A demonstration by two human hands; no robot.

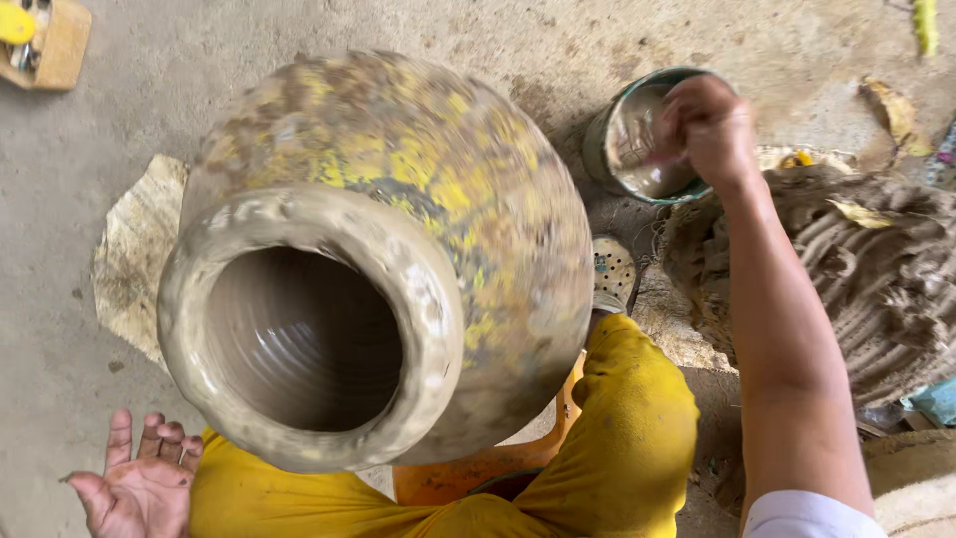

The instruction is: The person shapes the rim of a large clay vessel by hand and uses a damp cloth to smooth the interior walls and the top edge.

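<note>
While the right hand [709, 125] dips curled fingers into the small green-rimmed round water tin [642, 139], the left hand [139, 488] rests open, empty, beside the large yellow-mottled clay pot [398, 249], whose neck is formed and wet.

clay pot [398, 229]: 1 | round tin [637, 139]: 1 | clay heap [866, 279]: 1 | wooden box [55, 45]: 1 | hands: 2

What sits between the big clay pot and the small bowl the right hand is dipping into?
In the head view, a perforated round strainer lies on the floor between the clay pot and the bowl, under the right hand.
</note>
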